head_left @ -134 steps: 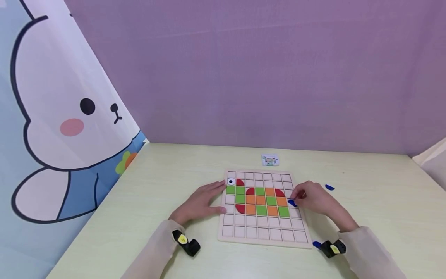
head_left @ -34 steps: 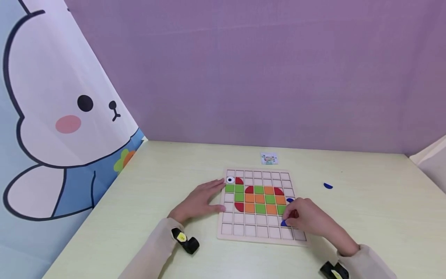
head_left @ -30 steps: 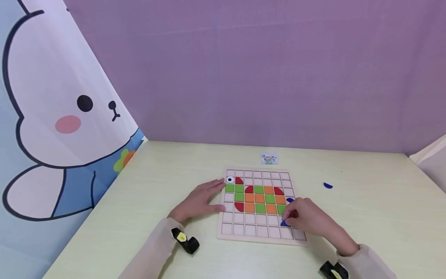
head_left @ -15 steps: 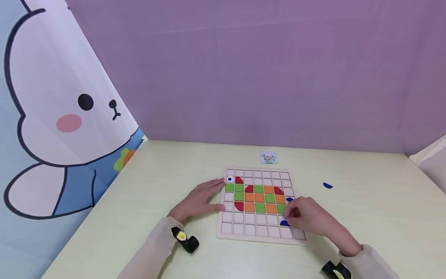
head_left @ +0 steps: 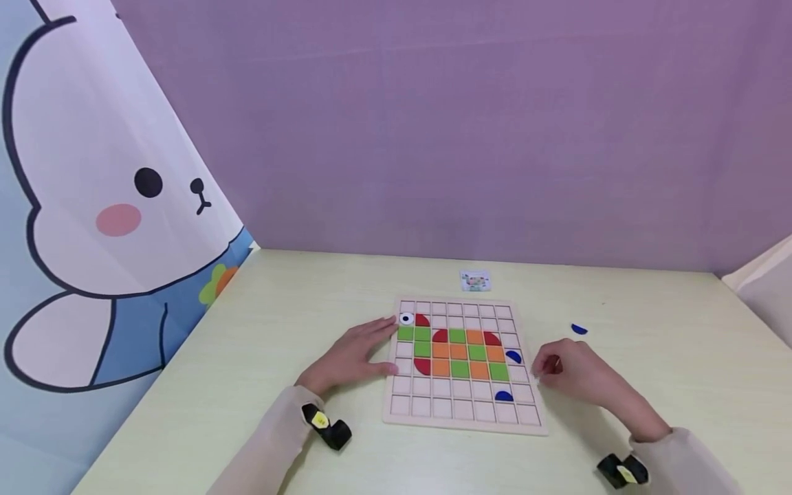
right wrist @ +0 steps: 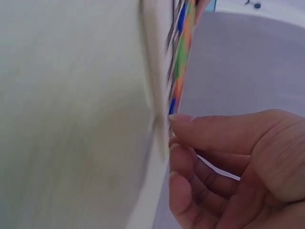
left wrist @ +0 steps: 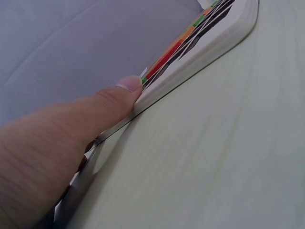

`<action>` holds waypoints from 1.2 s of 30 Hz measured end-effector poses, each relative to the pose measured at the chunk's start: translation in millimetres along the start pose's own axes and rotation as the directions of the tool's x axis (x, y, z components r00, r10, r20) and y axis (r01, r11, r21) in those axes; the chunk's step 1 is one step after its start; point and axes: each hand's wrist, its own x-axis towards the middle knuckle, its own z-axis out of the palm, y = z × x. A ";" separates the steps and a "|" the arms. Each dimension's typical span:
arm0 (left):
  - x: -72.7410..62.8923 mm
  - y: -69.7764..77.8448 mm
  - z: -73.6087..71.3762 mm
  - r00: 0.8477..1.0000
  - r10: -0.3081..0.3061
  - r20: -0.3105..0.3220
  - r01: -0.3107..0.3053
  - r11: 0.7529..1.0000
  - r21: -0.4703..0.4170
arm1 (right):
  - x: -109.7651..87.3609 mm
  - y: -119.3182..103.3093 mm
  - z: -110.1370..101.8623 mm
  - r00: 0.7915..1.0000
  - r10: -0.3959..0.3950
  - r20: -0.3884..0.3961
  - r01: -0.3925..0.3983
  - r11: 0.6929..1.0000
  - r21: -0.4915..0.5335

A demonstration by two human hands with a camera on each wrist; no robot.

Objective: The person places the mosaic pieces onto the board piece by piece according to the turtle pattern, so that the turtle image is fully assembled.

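Note:
A pale wooden grid board [head_left: 427, 407] lies on the table, bearing green, orange and red tiles and a round eye tile [head_left: 406, 318]. My left hand [head_left: 349, 354] rests along its left edge, fingers extended and thumb on the rim. Two blue half-round pieces sit in cells: an upper blue piece [head_left: 513, 356] near the right edge and a lower blue piece [head_left: 504, 396] below the pattern. Just off the board's right edge, my right hand [head_left: 575, 371] hovers with loosely curled fingers and nothing between them. Beyond it a third blue half-round [head_left: 578, 328] lies on the table.
Behind the board lies a small picture card [head_left: 475, 280]. A purple cloth [head_left: 464, 137] rises at the table's back edge, and a cartoon-printed sheet [head_left: 124, 275] hangs at the left.
My right hand has let go of the lower blue half-round, which stays on the board, and has moved right and slightly up, off the board. My left hand keeps its place.

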 end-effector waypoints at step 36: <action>0.8 -0.7 0.9 1.000 -0.008 0.007 0.008 1.000 -0.005 | 34.1 82.7 -41.4 0.993 0.098 -0.067 -0.103 0.991 -0.084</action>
